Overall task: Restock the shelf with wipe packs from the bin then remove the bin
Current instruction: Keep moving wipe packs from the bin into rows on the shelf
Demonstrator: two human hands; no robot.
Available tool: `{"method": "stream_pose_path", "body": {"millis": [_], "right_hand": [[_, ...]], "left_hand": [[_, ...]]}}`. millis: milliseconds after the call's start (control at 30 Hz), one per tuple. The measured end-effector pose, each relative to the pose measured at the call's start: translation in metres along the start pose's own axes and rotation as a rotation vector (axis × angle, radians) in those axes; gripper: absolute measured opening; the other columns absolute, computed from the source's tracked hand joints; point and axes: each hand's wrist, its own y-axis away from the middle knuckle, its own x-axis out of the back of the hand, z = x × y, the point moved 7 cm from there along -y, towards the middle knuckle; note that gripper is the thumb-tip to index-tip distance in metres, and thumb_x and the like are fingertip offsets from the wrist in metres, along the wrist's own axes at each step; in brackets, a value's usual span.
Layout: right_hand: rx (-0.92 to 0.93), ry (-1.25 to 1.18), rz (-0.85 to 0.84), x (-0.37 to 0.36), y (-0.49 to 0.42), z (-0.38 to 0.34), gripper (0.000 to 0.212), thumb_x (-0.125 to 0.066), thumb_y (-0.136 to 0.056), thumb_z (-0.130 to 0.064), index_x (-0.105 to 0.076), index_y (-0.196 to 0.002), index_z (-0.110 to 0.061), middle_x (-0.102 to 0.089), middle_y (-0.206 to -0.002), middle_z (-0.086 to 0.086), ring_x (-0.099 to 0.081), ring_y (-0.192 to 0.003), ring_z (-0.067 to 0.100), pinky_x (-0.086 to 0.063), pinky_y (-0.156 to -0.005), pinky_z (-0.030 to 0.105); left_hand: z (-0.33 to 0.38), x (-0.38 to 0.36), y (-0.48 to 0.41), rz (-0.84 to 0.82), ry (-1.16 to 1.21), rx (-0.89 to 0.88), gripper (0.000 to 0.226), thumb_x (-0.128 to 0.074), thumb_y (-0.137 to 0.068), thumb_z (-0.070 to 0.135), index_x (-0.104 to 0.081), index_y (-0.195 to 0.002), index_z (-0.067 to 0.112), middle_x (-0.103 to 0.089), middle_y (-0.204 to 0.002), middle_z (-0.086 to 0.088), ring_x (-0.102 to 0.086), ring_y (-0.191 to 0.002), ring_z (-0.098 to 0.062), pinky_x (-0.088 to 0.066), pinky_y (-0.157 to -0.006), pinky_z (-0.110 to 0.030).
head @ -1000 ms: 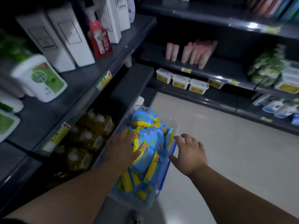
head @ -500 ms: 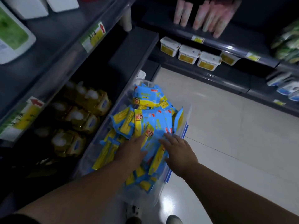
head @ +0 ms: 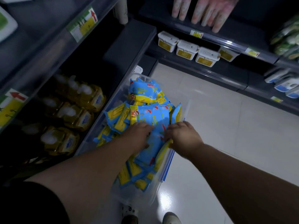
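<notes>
At 10 o'clock an upper shelf (head: 40, 38) has a price tag (head: 84, 24) with a red arrow on its front edge. Under it, at 9 o'clock, yellow soap bottles (head: 76, 117) with white pump tops stand in rows on the low shelf (head: 129, 44), which runs bare and dark up to 12 o'clock.

Just beside the bottles, in the middle, is a clear plastic bin (head: 134, 194) with a blue strip on its right rim. It is piled high with blue and yellow wipe packs (head: 145, 92). I cannot tell what the bin rests on.

The left grip (head: 137, 136), a bare hand, lies on top of the packs with its fingers reaching to 3 o'clock and its thumb spread apart. I cannot tell if it has hold of a pack. The right grip (head: 182, 136) is close beside it at the bin's right rim. Its fingers curl down around the edge of some packs.

At 1 o'clock, white tubs (head: 187, 50) with yellow labels sit in a row on another shelf. The pale floor (head: 226, 126) shines at 3 o'clock. A shoe (head: 171, 219) shows at 6 o'clock.
</notes>
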Motion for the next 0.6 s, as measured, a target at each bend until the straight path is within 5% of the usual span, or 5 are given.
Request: {"method": "stream_pose_path", "body": {"millis": [267,433,600], "right_hand": [[-0.084,-0.001,0.234,0.027,0.004,0.026,0.027,-0.068,-0.079,-0.016,-0.07,-0.102,-0.029,-0.069,-0.107,-0.007,-0.052,-0.116,0.017,-0.023,-0.098,0.026],[-0.144,0.027,0.326,0.024,0.007,0.027,0.031,-0.084,-0.053,-0.013,-0.071,-0.078,-0.026,-0.071,-0.076,-0.006,-0.064,-0.087,0.023,-0.024,-0.08,0.03],[-0.217,-0.038,0.314,0.044,0.013,0.023,0.016,-0.068,-0.08,-0.025,-0.067,-0.096,-0.026,-0.068,-0.091,-0.002,-0.054,-0.105,0.022,-0.02,-0.091,0.029]], "left_hand": [[-0.011,-0.019,0.017,-0.091,-0.148,0.094,0.071,-0.065,-0.083,0.051,-0.036,-0.14,0.02,-0.034,-0.141,-0.002,-0.031,-0.132,-0.023,-0.032,-0.108,-0.038],[-0.012,-0.017,0.02,-0.045,0.049,0.199,0.052,-0.071,-0.083,0.039,-0.044,-0.121,0.015,-0.054,-0.122,-0.009,-0.051,-0.109,-0.028,-0.044,-0.081,-0.036],[-0.023,0.006,0.032,0.012,0.279,0.289,0.053,-0.061,-0.093,0.032,-0.04,-0.139,0.017,-0.048,-0.138,-0.009,-0.053,-0.116,-0.029,-0.046,-0.088,-0.038]]}}
